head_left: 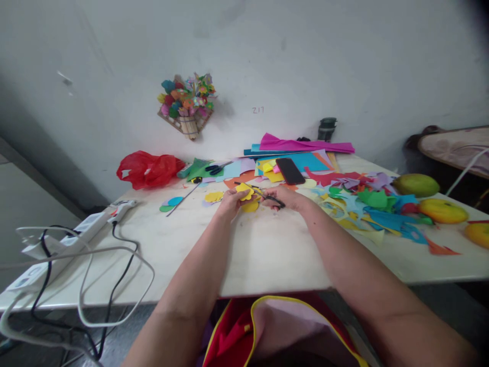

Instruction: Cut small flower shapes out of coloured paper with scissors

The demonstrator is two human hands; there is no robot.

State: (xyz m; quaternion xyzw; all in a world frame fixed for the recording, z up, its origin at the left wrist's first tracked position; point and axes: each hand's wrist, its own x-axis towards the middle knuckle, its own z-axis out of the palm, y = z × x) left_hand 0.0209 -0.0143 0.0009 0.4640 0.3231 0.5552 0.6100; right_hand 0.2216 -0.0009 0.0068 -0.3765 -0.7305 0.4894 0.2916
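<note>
My left hand (pixel 230 202) pinches a scalloped yellow paper piece (pixel 243 191) above the middle of the table. Closed around the handles of a pair of dark scissors (pixel 275 201) is my right hand (pixel 286 197), with the blades pointing left at the yellow paper. Just below the hands lies a round yellow paper piece (pixel 250 206). To the left of my left hand sit more scalloped yellow paper pieces (pixel 214 197). Blue and green paper circles (pixel 174 202) rest farther left, beside a thin dark stick (pixel 183 199).
Paper scraps (pixel 376 201) and several mangoes (pixel 443 210) cover the right side. A phone (pixel 290 171) lies on coloured sheets at the back, near another pair of scissors (pixel 216 168). A red plastic bag (pixel 147 169) and a power strip (pixel 82 230) with loose cables occupy the left.
</note>
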